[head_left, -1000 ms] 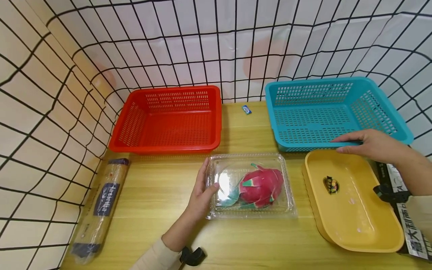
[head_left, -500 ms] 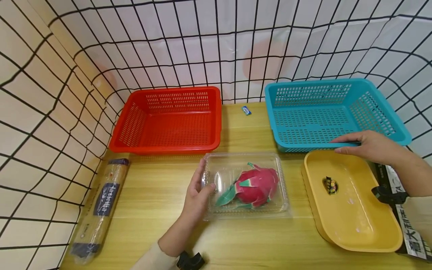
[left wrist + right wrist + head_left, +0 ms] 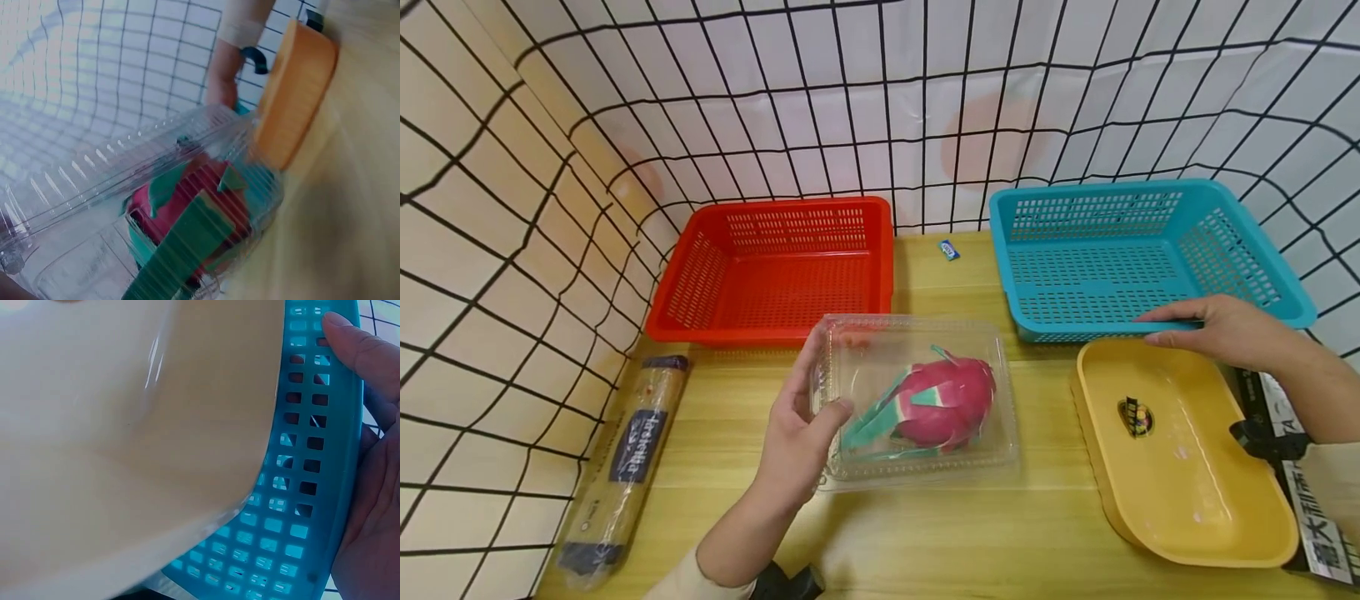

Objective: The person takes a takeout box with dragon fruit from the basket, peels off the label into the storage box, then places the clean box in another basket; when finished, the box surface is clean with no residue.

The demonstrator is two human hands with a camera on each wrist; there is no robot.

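Observation:
My left hand (image 3: 801, 429) grips the left edge of a clear plastic box (image 3: 865, 367), its thumb on the lid. Inside the box lies a pink dragon fruit (image 3: 951, 400) with green leaf tips; the left wrist view shows the box tilted, its underside off the wooden table near the hand. On the right, my right hand (image 3: 1225, 329) holds the near rim of a blue basket (image 3: 1075, 325), thumb outside and fingers over the inner side. In the right wrist view, the thumb (image 3: 359, 347) presses the basket's perforated wall.
A yellow tub (image 3: 1195, 475) stands right in front of the blue basket. A red basket (image 3: 797, 333) is at the back left. A noodle packet (image 3: 632, 454) lies along the left side, a black-and-white box (image 3: 1318, 521) at the right. A small blue wrapper (image 3: 948, 249) sits between the baskets.
My left hand has lifted the clear box and shifted it leftward, with the dragon fruit inside. My right hand has stayed at the blue basket's rim.

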